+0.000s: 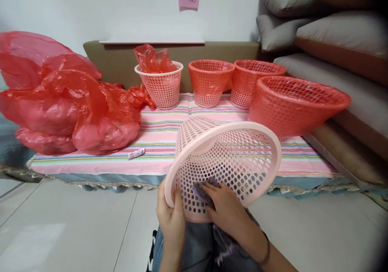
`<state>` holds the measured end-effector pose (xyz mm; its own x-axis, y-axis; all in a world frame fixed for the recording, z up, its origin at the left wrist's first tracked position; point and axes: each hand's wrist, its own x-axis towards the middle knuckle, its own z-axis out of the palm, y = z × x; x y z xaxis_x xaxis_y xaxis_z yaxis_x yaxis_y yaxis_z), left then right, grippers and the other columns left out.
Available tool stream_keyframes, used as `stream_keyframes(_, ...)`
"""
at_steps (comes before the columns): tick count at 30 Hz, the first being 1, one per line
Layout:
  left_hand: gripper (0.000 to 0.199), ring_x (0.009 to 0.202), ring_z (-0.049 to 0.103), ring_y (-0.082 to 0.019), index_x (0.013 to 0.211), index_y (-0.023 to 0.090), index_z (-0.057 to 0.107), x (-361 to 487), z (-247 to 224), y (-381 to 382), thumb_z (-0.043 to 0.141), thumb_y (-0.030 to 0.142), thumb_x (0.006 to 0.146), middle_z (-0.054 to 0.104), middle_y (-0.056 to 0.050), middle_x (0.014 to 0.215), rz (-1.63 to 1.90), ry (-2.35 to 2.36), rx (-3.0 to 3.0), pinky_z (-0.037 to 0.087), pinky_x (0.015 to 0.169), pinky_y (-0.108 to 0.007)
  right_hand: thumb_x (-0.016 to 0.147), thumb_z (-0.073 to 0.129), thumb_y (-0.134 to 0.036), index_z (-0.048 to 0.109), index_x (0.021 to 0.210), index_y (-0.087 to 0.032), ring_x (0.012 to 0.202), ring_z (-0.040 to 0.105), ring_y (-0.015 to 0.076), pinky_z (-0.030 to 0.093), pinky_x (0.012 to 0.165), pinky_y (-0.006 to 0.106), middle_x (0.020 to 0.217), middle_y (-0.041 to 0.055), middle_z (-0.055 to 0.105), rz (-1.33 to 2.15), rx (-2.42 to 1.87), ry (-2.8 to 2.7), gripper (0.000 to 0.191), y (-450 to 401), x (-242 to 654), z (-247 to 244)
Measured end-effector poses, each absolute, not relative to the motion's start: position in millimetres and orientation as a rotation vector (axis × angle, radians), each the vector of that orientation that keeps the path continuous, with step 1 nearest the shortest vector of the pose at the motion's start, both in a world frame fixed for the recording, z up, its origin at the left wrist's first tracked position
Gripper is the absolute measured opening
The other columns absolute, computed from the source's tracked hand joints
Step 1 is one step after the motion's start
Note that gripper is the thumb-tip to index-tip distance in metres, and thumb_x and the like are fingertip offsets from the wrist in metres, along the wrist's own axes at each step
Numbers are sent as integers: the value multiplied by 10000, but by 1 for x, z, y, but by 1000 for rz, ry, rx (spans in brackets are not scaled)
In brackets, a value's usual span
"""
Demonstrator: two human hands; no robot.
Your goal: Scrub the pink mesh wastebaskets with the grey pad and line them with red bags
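A pink perforated plastic basket [197, 136] is tilted on its side in front of me, its mouth facing me. My left hand [172, 213] grips its rim at the lower left, thumb inside. My right hand [226, 207] reaches into the mouth and presses a dark greyish-purple cloth [203, 193] against the lower inner wall. Part of the cloth hangs down below the basket by my right wrist. The fingertips of my left hand behind the rim are hidden.
On the striped cover [160, 134] stand a pink basket [165, 88] with a red bag inside and several baskets wrapped in red plastic [209, 78]. Large red plastic bags [79, 114] lie left, near a small white packet [136, 154]. Cushions [342, 37] are piled at right.
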<state>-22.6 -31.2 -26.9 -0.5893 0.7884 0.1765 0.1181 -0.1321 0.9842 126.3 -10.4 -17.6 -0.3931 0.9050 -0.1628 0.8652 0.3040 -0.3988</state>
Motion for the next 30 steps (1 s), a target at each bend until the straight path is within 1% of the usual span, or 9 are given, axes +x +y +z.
stream_keyframes(3, 347, 1148, 629, -260, 1186, 237, 655, -23, -28, -32, 667, 374, 868, 690, -69, 1197, 1761, 1642, 1050, 474, 1007, -388, 746, 514, -145, 548, 1419, -232, 1296, 495, 325, 390, 1119, 488, 1454, 16, 553, 873, -1672, -2380, 680, -45, 140, -12)
stream_keyframes(5, 358, 1149, 631, -270, 1191, 230, 658, -25, -28, -32, 670, 373, 863, 694, -76, 1188, 1756, 1639, 1061, 469, 1020, -404, 711, 515, -121, 563, 1405, -267, 1301, 499, 304, 396, 1125, 477, 1448, 0, 559, 997, -1628, -2325, 711, -57, 147, -8)
stream_keyframes(10, 417, 1156, 629, -273, 1242, 233, 640, -29, -29, -32, 686, 371, 851, 681, -84, 1247, 1762, 1608, 1043, 472, 1017, -408, 659, 512, -77, 643, 1305, -345, 1166, 608, 261, 490, 1022, 420, 1309, 17, 666, 1161, -1518, -2229, 712, -58, 156, 8)
stream_keyframes(13, 390, 1131, 640, -273, 1206, 223, 657, -30, -29, -32, 684, 381, 851, 697, -87, 1204, 1747, 1613, 1061, 479, 1000, -407, 644, 489, -40, 690, 1215, -394, 1098, 642, 223, 518, 961, 365, 1211, -12, 710, 1241, -1394, -2223, 702, -56, 161, 17)
stream_keyframes(16, 370, 1121, 645, -272, 1176, 220, 664, -31, -28, -31, 686, 387, 848, 705, -85, 1177, 1750, 1599, 1067, 483, 991, -404, 667, 513, -62, 681, 1235, -378, 1099, 656, 220, 522, 960, 357, 1217, -7, 711, 1296, -1295, -2189, 671, -51, 171, 16)
stream_keyframes(20, 332, 1095, 656, -259, 1154, 229, 667, -32, -26, -30, 676, 379, 859, 712, -72, 1150, 1744, 1578, 1099, 495, 974, -392, 761, 562, -174, 588, 1369, -271, 1252, 586, 258, 428, 1098, 440, 1368, 38, 628, 1074, -1356, -1999, 617, -18, 176, 10)
stream_keyframes(25, 318, 1097, 659, -255, 1169, 227, 667, -31, -23, -31, 647, 357, 879, 716, -73, 1139, 1739, 1582, 1191, 503, 969, -375, 818, 513, -144, 623, 1291, -220, 1108, 661, 213, 495, 975, 311, 1249, 37, 700, 756, -1530, -2080, 492, 63, 149, 0)
stream_keyframes(28, 330, 1123, 652, -255, 1202, 239, 656, -30, -23, -32, 631, 344, 890, 707, -72, 1175, 1732, 1574, 1209, 504, 974, -371, 816, 562, -191, 620, 1283, -179, 1085, 659, 268, 483, 963, 356, 1196, 98, 713, 668, -1671, -2105, 471, 101, 124, -20)
stream_keyframes(30, 341, 1137, 646, -263, 1211, 239, 656, -30, -23, -32, 630, 350, 889, 704, -76, 1187, 1726, 1570, 1197, 495, 996, -388, 820, 586, -239, 589, 1322, -176, 1145, 623, 313, 458, 989, 413, 1242, 127, 685, 617, -1745, -2138, 506, 113, 109, -38)
